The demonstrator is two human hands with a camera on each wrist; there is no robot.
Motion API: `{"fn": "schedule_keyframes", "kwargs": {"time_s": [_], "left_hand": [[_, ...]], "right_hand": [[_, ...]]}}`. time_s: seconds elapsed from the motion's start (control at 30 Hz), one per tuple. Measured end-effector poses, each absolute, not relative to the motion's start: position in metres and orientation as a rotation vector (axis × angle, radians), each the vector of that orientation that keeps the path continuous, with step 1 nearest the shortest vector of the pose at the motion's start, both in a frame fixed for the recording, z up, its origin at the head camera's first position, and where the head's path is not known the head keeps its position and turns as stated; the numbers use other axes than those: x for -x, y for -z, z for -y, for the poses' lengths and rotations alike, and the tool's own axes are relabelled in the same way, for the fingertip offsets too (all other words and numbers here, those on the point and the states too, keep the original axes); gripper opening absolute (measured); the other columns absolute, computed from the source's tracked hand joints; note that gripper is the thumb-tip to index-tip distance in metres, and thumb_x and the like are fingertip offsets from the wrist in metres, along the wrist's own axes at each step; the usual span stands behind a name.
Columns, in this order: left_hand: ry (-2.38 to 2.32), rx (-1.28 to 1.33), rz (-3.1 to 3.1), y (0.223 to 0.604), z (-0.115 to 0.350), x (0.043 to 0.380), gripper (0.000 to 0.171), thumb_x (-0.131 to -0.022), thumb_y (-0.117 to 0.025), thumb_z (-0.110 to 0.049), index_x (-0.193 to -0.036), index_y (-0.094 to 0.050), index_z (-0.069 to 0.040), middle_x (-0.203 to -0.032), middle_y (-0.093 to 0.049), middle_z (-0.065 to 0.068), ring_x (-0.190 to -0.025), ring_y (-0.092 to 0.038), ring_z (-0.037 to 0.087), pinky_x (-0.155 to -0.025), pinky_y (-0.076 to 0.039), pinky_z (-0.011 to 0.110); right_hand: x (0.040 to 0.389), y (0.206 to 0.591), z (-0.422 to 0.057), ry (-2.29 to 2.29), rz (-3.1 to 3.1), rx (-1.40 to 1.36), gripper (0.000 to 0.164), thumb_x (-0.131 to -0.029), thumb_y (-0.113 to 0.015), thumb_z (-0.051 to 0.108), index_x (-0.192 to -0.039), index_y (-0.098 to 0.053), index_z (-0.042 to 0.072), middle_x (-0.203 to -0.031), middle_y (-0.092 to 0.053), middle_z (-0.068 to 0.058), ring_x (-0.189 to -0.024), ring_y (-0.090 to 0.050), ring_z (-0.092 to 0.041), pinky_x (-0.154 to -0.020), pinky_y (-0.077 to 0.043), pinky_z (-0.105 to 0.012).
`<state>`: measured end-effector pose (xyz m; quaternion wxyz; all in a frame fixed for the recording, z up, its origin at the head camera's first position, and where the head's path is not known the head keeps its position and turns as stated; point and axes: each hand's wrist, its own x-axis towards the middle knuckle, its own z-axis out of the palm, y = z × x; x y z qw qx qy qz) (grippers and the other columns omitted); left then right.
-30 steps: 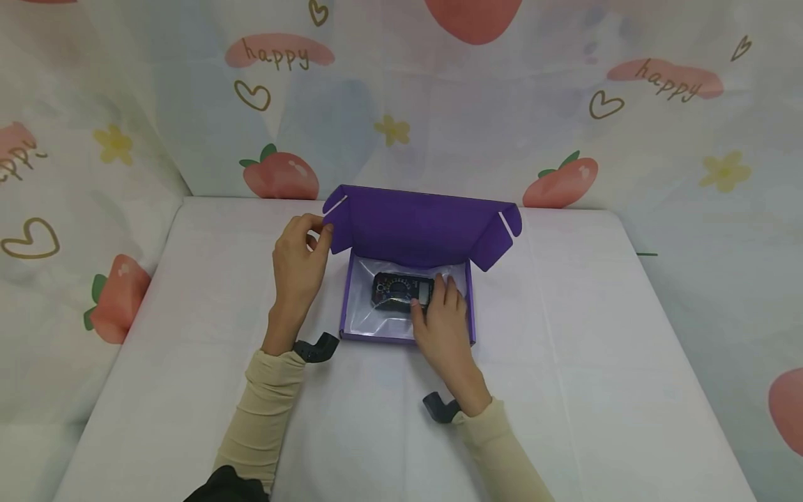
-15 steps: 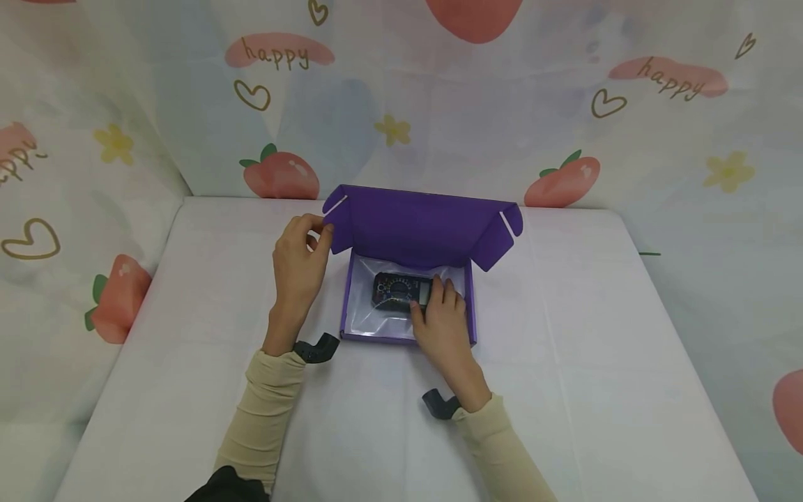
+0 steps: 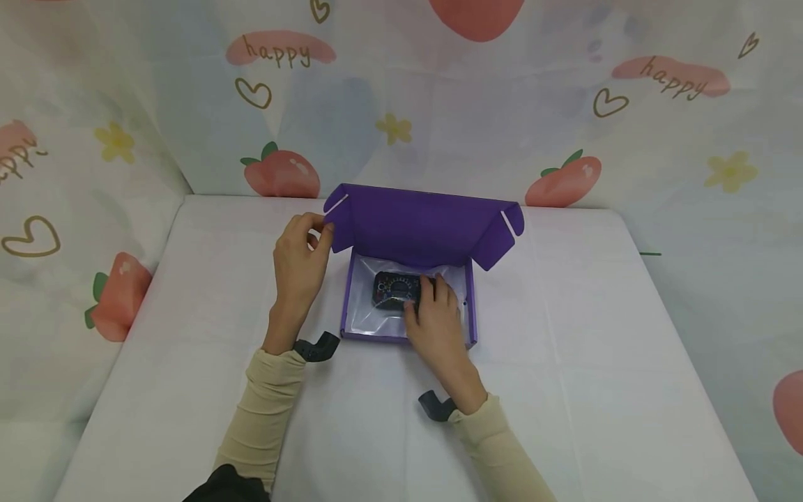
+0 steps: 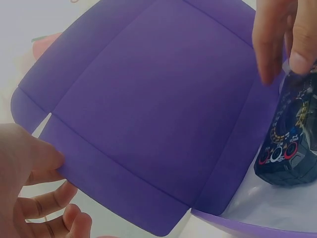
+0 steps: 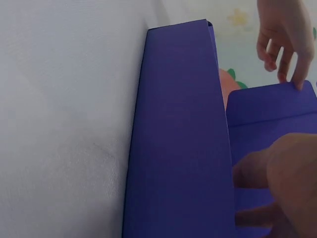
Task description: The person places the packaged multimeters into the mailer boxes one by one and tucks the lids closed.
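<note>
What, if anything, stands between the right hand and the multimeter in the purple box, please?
Only clear plastic might: it lies around the multimeter, though I cannot tell whether a layer covers it. The purple lid stands open, and the right hand reaches over the multimeter's end.

I find the box [image 5: 176,134] on the bench [image 3: 539,335], its lid [image 3: 414,223] standing at the rear, the backdrop [image 3: 452,104] behind. Inside lies the meter [image 3: 395,289], film [image 3: 370,325] about it. My left fingers [image 3: 323,240] hold the lid's left flap [image 3: 341,231]; my right fingers [image 3: 427,290] are at the meter's right end.
</note>
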<state>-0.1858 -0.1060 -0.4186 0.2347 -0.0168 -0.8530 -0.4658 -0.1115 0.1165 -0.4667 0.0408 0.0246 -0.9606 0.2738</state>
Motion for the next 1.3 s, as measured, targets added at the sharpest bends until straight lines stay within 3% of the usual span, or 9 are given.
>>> {"fn": "schedule_keyframes", "kwargs": {"time_s": [0.13, 0.37, 0.63, 0.83, 1.03, 1.3], "left_hand": [[1.279, 0.054, 2.342, 0.418, 0.106, 0.187, 0.017, -0.102, -0.065, -0.018, -0.107, -0.073, -0.004, -0.101, -0.069, 0.014, -0.078, -0.058, 0.026, -0.068, -0.038, 0.031], [1.276, 0.055, 2.345, 0.419, 0.106, 0.188, 0.018, -0.102, -0.065, -0.019, -0.107, -0.073, -0.004, -0.101, -0.069, 0.014, -0.077, -0.058, 0.025, -0.067, -0.039, 0.031], [1.269, 0.060, 2.345, 0.420, 0.104, 0.188, 0.017, -0.102, -0.066, -0.019, -0.107, -0.073, -0.004, -0.101, -0.070, 0.013, -0.077, -0.059, 0.025, -0.067, -0.040, 0.032], [1.273, 0.054, 2.343, 0.421, 0.104, 0.187, 0.017, -0.102, -0.066, -0.020, -0.107, -0.073, -0.006, -0.100, -0.070, 0.012, -0.077, -0.059, 0.024, -0.067, -0.040, 0.032], [1.276, 0.052, 2.343, 0.421, 0.105, 0.186, 0.016, -0.101, -0.066, -0.019, -0.107, -0.073, -0.005, -0.100, -0.069, 0.012, -0.078, -0.060, 0.026, -0.068, -0.040, 0.032], [1.275, 0.046, 2.341, 0.420, 0.106, 0.186, 0.016, -0.101, -0.066, -0.018, -0.107, -0.073, -0.005, -0.099, -0.069, 0.013, -0.079, -0.061, 0.032, -0.068, -0.040, 0.032]], "right_hand": [[0.113, 0.467, -0.113, -0.764, 2.932, -0.243, 0.053, -0.103, -0.060, 0.023, -0.150, -0.049, 0.001, -0.158, -0.040, -0.033, -0.149, -0.034, -0.054, -0.118, -0.032, -0.071], [0.121, 0.467, -0.103, -0.586, 3.040, -0.633, 0.044, -0.110, -0.050, 0.035, -0.153, -0.053, 0.024, -0.166, -0.035, -0.021, -0.155, -0.027, -0.050, -0.121, -0.019, -0.077], [0.119, 0.471, -0.095, -0.547, 3.152, -0.707, 0.042, -0.112, -0.042, 0.042, -0.150, -0.056, 0.034, -0.172, -0.025, -0.017, -0.160, -0.015, -0.049, -0.123, -0.009, -0.077], [0.117, 0.474, -0.096, -0.557, 3.121, -0.645, 0.046, -0.112, -0.041, 0.042, -0.153, -0.053, 0.025, -0.170, -0.028, -0.019, -0.159, -0.018, -0.048, -0.123, -0.012, -0.076], [0.112, 0.474, -0.103, -0.599, 3.050, -0.334, 0.053, -0.110, -0.044, 0.038, -0.156, -0.045, 0.010, -0.166, -0.032, -0.026, -0.156, -0.023, -0.050, -0.122, -0.018, -0.075], [0.107, 0.475, -0.112, -0.665, 2.883, 0.003, 0.053, -0.106, -0.052, 0.032, -0.148, -0.049, -0.002, -0.160, -0.035, -0.035, -0.149, -0.029, -0.060, -0.118, -0.027, -0.075]]}}
